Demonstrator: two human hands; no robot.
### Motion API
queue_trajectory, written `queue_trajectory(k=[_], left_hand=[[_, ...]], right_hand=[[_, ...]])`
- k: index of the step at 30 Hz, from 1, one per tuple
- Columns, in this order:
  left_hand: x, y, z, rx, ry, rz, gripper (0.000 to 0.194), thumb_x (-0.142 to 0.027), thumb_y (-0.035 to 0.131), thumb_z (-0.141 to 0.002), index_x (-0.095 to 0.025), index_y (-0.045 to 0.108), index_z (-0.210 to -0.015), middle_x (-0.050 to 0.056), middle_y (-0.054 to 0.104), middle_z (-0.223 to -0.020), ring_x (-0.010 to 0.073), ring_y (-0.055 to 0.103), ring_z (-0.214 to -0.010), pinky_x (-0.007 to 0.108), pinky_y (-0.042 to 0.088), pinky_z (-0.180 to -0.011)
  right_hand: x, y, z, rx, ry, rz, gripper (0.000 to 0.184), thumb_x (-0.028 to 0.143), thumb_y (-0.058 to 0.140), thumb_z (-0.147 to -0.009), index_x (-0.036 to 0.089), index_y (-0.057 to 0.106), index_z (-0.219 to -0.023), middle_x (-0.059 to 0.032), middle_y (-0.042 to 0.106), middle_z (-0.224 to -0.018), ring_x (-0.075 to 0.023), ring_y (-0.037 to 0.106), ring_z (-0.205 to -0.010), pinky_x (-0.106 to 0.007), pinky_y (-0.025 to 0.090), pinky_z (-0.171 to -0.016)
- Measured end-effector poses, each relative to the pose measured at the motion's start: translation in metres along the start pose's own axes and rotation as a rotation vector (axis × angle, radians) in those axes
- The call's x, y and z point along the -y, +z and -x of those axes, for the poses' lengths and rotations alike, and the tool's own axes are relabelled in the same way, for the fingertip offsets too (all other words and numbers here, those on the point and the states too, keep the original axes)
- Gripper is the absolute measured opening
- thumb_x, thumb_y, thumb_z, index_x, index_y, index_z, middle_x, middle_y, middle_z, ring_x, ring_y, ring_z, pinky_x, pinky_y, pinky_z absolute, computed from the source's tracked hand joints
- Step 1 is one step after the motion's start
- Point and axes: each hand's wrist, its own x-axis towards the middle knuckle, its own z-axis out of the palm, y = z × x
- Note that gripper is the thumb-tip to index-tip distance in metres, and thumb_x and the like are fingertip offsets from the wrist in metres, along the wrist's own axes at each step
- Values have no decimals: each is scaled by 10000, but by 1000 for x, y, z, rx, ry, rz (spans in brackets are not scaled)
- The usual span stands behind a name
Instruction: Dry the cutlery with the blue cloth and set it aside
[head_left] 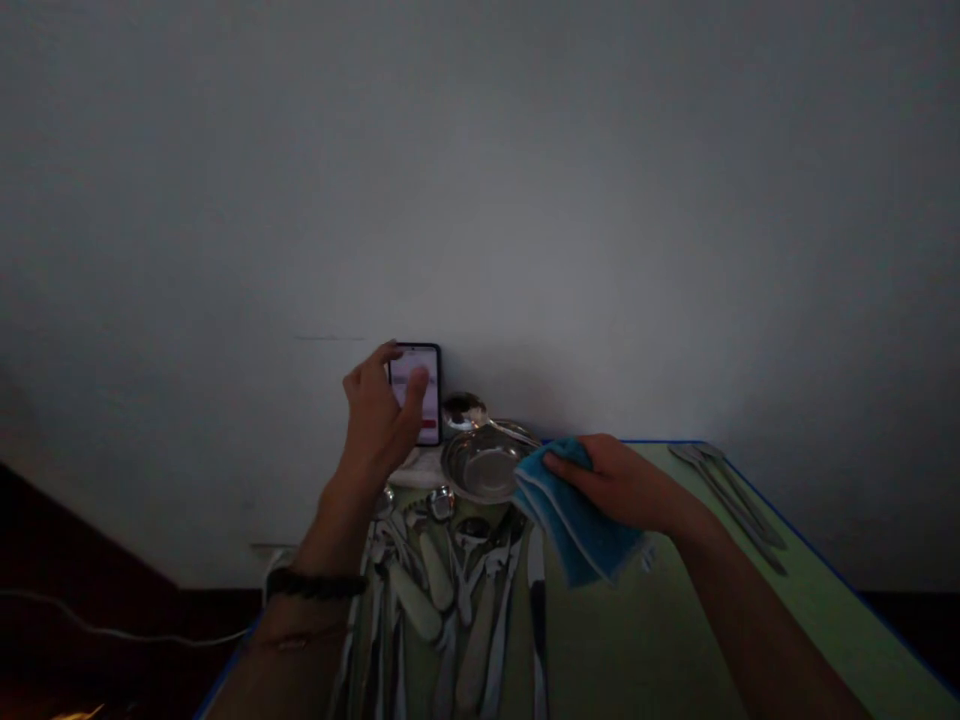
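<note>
My left hand [386, 410] is at a smartphone [429, 405] that stands upright by the wall. Its thumb lies across the lit screen and its fingers curl at the phone's left edge. My right hand [611, 475] is closed on a folded blue cloth [574, 530] with a pale edge. A shiny spoon [465, 411] is over a round metal bowl [487, 465]. Its handle runs to the cloth, and I cannot tell whether my fingers grip it or it rests on the rim.
Spread over the green table [622, 650] are several spoons, forks and knives, among them a table knife [537, 600] and a pale-handled piece [415, 603]. More cutlery [731, 505] lies at the right. Behind rises a grey wall [495, 200]; a white cable [127, 632] hangs at the left.
</note>
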Motion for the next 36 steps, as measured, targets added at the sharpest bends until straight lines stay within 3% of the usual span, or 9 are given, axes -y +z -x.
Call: queue_trajectory(k=[4, 10, 13, 16, 20, 24, 27, 31, 36], left_hand=[[21, 22, -13, 0, 101, -101, 575, -394, 418, -861, -110, 309, -1349, 121, 382, -1391, 309, 174, -1312, 466, 156, -1081], [36, 37, -9, 33, 135, -159, 590, -371, 402, -875, -72, 269, -1366, 174, 412, -1360, 339, 109, -1333, 538, 102, -1071], [46, 38, 5, 33, 115, -144, 536, -349, 436, -859, -102, 335, -1323, 150, 466, -1296, 315, 195, -1302, 492, 171, -1071], [65, 37, 16, -13, 34, -113, 400, -321, 449, -839, -124, 438, -1187, 131, 535, -1096, 294, 387, -1144, 466, 334, -980], [95, 34, 16, -70, -102, -66, 434, -351, 492, -787, -127, 396, -1146, 118, 453, -1035, 268, 485, -971, 448, 461, -799], [111, 36, 14, 45, -159, -34, 717, -479, 667, -619, -139, 378, -1180, 106, 454, -1051, 278, 523, -934, 458, 473, -775], [114, 40, 17, 185, -164, -27, 796, -491, 740, -508, -143, 424, -1150, 91, 517, -991, 314, 539, -952, 483, 457, -807], [117, 45, 21, 298, -158, -20, 794, -470, 754, -503, -125, 444, -1147, 122, 549, -1028, 341, 523, -1020, 484, 435, -857], [119, 47, 20, 328, -176, 5, 764, -415, 737, -555, -128, 415, -1185, 143, 528, -1111, 344, 504, -1073, 483, 443, -856]], right_hand=[[-3, 2, -2, 6, -6, -32, 371, 429, 378, -881, 163, 544, -683, -51, 632, -736, -146, 553, -668, -274, 386, -627], [-7, 8, -9, 35, 21, -78, 367, 436, 384, -877, 170, 555, -689, -39, 637, -726, -147, 559, -663, -270, 391, -606], [-10, 12, -13, 68, 40, -75, 384, 446, 373, -879, 171, 545, -673, -36, 628, -700, -147, 556, -643, -268, 385, -584], [-12, 18, -17, 74, 61, -58, 379, 446, 375, -877, 170, 544, -678, -39, 628, -708, -151, 560, -645, -275, 388, -593], [-14, 23, -22, 105, 46, -90, 366, 430, 370, -884, 171, 560, -707, -35, 635, -733, -151, 570, -672, -279, 404, -627], [-14, 27, -25, 102, 72, -97, 367, 449, 373, -881, 171, 582, -761, -42, 645, -783, -164, 585, -711, -291, 416, -656], [-14, 31, -26, 117, 56, -94, 372, 438, 364, -886, 169, 583, -751, -44, 645, -772, -164, 584, -705, -291, 422, -655], [-15, 37, -28, 127, 41, -91, 371, 418, 353, -893, 170, 588, -747, -53, 646, -785, -166, 584, -732, -294, 431, -681], [-17, 41, -30, 140, 75, -79, 367, 440, 372, -882, 166, 576, -747, -58, 643, -804, -168, 582, -742, -304, 434, -694]])
